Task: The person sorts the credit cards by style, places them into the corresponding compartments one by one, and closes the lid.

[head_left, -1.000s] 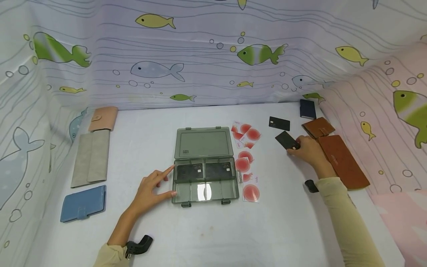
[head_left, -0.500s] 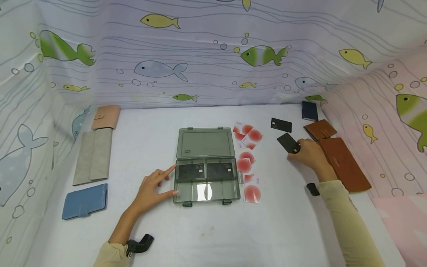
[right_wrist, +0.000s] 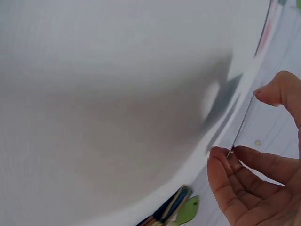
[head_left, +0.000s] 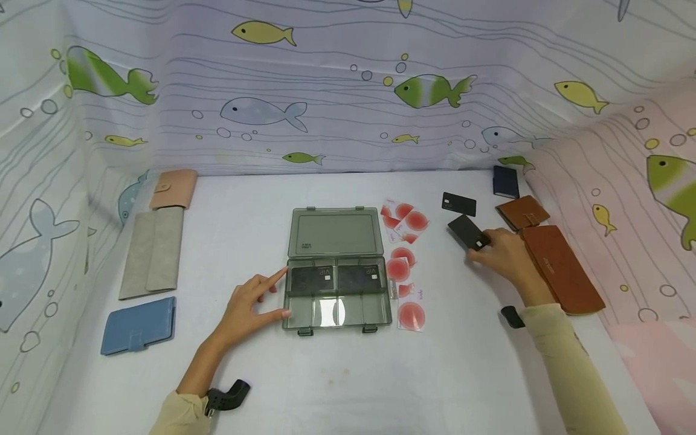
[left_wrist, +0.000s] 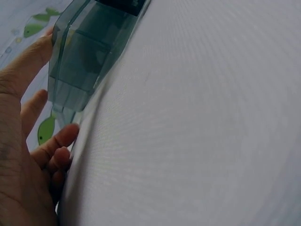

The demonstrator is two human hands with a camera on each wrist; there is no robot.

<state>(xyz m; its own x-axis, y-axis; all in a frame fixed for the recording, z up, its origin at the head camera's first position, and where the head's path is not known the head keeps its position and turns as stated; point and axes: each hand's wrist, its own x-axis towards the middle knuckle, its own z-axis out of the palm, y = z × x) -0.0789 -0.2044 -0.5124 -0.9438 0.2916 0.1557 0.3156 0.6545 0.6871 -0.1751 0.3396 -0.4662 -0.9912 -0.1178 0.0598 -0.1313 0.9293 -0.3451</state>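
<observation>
A translucent grey-green compartment box (head_left: 359,311) lies with its lid folded back on the white table. Two black VIP cards (head_left: 312,279) lie side by side in its rear compartments. My left hand (head_left: 244,308) is at the box's left side, index finger at one edge and thumb at the front one, fingers mostly straight. To the right, my right hand (head_left: 505,257) pinches a black card (head_left: 464,231) between thumb and fingers. The right wrist view shows this card (right_wrist: 241,125) edge-on, above its shadow on the cloth. Another black card (head_left: 459,203) lies just behind.
Several red-and-white cards (head_left: 411,315) line the box's right side. Brown leather wallets (head_left: 562,272) and a dark blue booklet (head_left: 505,182) lie at far right. At left are a pink wallet (head_left: 174,188), a grey wallet (head_left: 153,254) and a blue wallet (head_left: 138,326). Fish-printed curtains enclose the table.
My right hand has raised the pinched black card slightly, and the card has shifted a little to the left and back. My left hand stays at the box.
</observation>
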